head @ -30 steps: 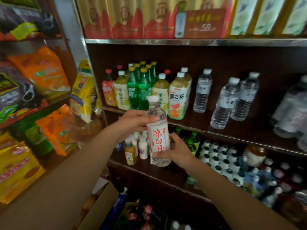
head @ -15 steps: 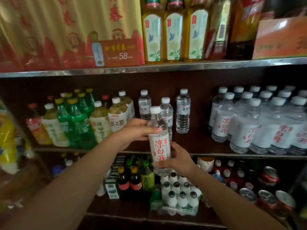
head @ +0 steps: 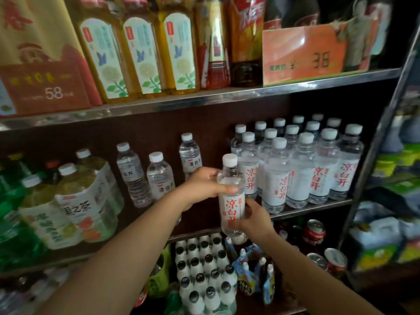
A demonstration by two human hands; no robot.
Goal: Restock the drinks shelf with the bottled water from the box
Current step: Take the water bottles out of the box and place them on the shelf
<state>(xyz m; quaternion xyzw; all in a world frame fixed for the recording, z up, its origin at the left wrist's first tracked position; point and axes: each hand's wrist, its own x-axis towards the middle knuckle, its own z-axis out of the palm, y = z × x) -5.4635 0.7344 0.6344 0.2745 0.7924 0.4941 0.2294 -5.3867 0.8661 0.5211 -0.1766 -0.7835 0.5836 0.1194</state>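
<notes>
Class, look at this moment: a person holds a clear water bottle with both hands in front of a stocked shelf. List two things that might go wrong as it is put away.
1. The clear plastic water bottle with red lettering is held by the left hand and right hand close to the tightly packed group of matching white-capped bottles; pushing it in may topple the front ones.
2. The three loose small water bottles stand apart beside the left forearm; a sideways move might knock them over.

Dim, warm indoor light, brightest toward 12 o'clock. The metal shelf edge (head: 204, 98) shows pale glare. Dark shadow fills the recess beneath it. Edges at 3 and 9 o'clock smear with motion blur and wide-angle bending.
</notes>
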